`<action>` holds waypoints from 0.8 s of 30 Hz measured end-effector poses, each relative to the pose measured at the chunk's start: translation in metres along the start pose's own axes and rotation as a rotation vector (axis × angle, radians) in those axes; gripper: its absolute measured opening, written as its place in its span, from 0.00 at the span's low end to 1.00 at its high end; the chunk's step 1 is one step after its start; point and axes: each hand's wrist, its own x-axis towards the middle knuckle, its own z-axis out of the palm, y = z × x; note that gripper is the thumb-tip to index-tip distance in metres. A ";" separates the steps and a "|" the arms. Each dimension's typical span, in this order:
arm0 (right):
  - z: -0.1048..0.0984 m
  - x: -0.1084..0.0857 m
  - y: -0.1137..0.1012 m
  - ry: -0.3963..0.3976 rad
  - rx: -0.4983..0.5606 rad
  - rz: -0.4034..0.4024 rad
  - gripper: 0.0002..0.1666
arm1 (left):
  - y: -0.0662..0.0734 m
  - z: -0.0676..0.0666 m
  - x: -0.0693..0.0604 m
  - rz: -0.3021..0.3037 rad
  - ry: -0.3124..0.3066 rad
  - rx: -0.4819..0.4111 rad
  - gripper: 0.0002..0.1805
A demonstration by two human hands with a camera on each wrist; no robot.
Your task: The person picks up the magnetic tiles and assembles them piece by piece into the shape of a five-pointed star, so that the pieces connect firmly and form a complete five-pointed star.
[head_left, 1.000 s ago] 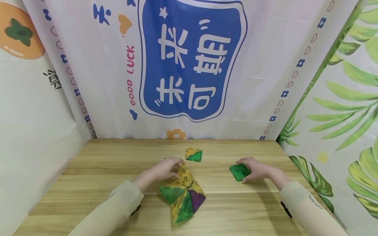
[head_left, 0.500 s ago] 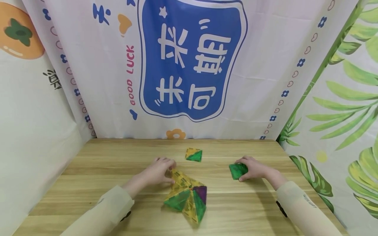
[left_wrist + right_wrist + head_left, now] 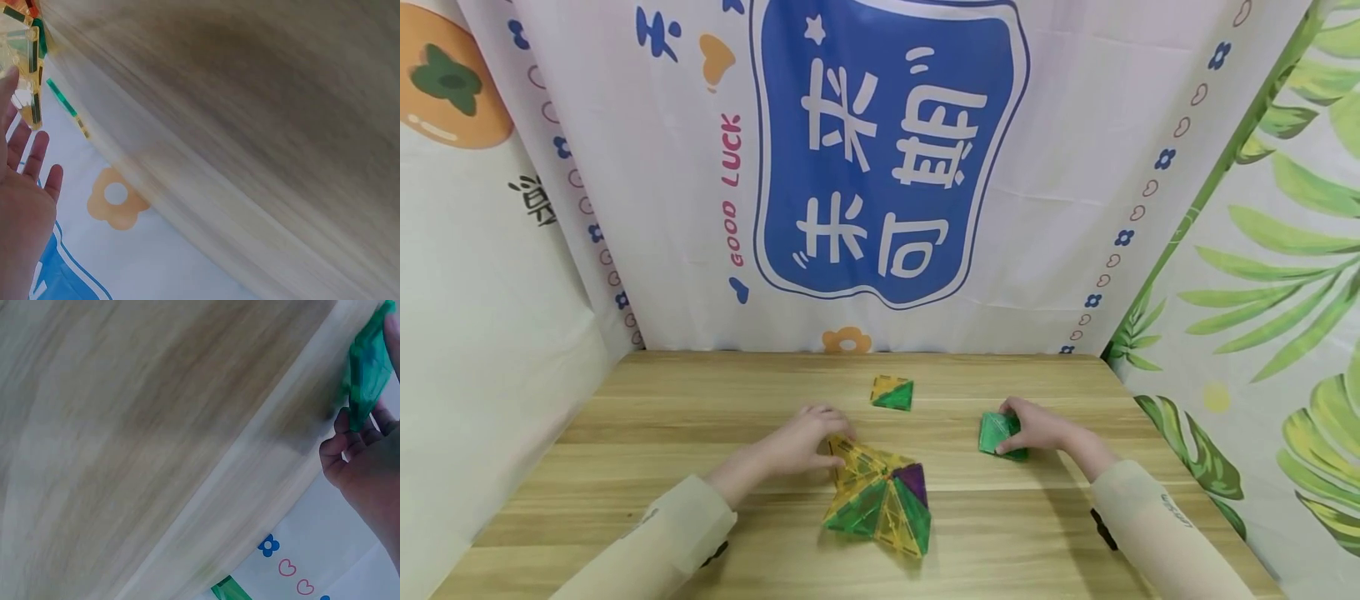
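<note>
My left hand (image 3: 808,437) grips the yellow corner of a build of magnetic tiles (image 3: 887,508), with its thumb on the near side. Yellow and green triangles fan out from a centre point, with a purple one at the right. In the left wrist view only part of the build (image 3: 28,53) shows, at the top left corner. To the right, my right hand (image 3: 1041,427) pinches green magnetic tiles (image 3: 995,432) between thumb and fingers. A lighter triangle seems to lie over a darker piece. In the right wrist view the green tiles (image 3: 369,369) stand on edge in the fingers.
Behind the hands, a yellow and a green triangle tile lie together as a small square (image 3: 892,392) on the wooden table (image 3: 700,392). A printed cloth (image 3: 1052,208) hangs along the table's back edge.
The build has turned and shifted a little right, its purple triangle swinging upward. My left hand has moved slightly left. My right hand has shifted left and tilted the green tiles.
</note>
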 end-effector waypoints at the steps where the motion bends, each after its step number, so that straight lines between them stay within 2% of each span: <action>1: 0.000 0.001 0.000 -0.003 0.029 0.005 0.38 | 0.000 0.000 0.000 0.009 -0.006 0.004 0.21; 5: -0.002 0.003 0.002 -0.016 0.084 -0.030 0.19 | 0.002 0.001 -0.001 0.008 0.009 0.026 0.18; 7: -0.004 0.004 0.002 -0.019 0.093 -0.063 0.15 | 0.003 0.001 -0.003 -0.002 0.020 0.038 0.19; 12: -0.007 0.005 -0.001 -0.049 0.122 -0.096 0.17 | 0.006 -0.002 -0.008 -0.021 0.021 0.046 0.18; 18: -0.011 0.004 -0.007 -0.111 0.140 -0.059 0.19 | 0.009 -0.004 -0.012 -0.039 0.007 0.052 0.17; 24: -0.012 0.004 -0.009 -0.140 0.244 -0.069 0.14 | 0.009 -0.004 -0.013 -0.037 0.004 0.058 0.16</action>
